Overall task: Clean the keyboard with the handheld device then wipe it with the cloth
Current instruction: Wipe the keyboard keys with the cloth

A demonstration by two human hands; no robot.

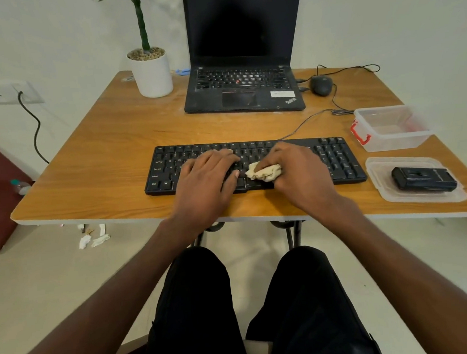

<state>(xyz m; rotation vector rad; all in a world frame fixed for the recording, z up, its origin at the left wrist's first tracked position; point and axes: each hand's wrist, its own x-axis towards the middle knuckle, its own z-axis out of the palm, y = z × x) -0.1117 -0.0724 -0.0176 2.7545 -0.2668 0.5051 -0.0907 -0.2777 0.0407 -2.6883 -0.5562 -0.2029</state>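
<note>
A wooden table [108, 147] with a pale edge stands against a white wall, above a light tiled floor where scraps of white paper [93, 237] lie under its left front corner. The black keyboard [336, 158] lies near the front edge, a little right of centre, its long axis running parallel to that edge; its cable leaves the back side toward the laptop [244, 90].

The left hand [205, 178] lies palm down on the left-middle keys, fingers straight and spread, pressing flat. The right hand [298, 169] comes in from the front with knuckles up, its fingers curled round a crumpled cream cloth [263, 172] that touches the keys just above the space bar. Both forearms reach over the front edge.

The handheld device [423, 178], a black block, rests in a shallow clear tray [376, 183] at the right front corner, long axis roughly along the front edge. Behind it sits a clear box [390, 138] with a red clasp.

At the back edge are a white plant pot [152, 74], the open laptop marked "ThinkPad", and a black mouse [321, 85]. "Ctrl" and "Caps Lock" can be read on the left keys.
</note>
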